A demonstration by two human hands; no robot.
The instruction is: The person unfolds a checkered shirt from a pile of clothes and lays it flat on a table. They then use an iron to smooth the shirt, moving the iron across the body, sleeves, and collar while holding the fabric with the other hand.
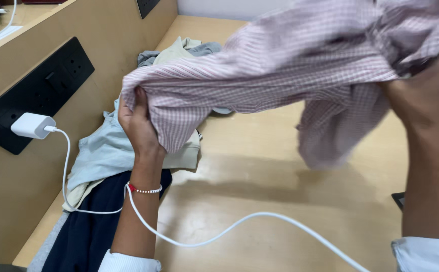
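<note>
Checked shirt (280, 65) held aloft: left hand (138, 123) pinches edge, right hand (420, 95) grips bunched cloth. Better keep fabric taut, clear of charger cable (219, 229).

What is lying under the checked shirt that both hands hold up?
Under the checked shirt is bare wooden desk and a pile of clothes, pale ones on a dark one. The shirt hides the pile's far part.

Both arms are raised, forearms upright. The left hand (138, 123) is closed, its fingers (141, 98) curled over gathered cloth. The right hand (420, 95) is likewise clenched on cloth, its fingers hidden.
</note>
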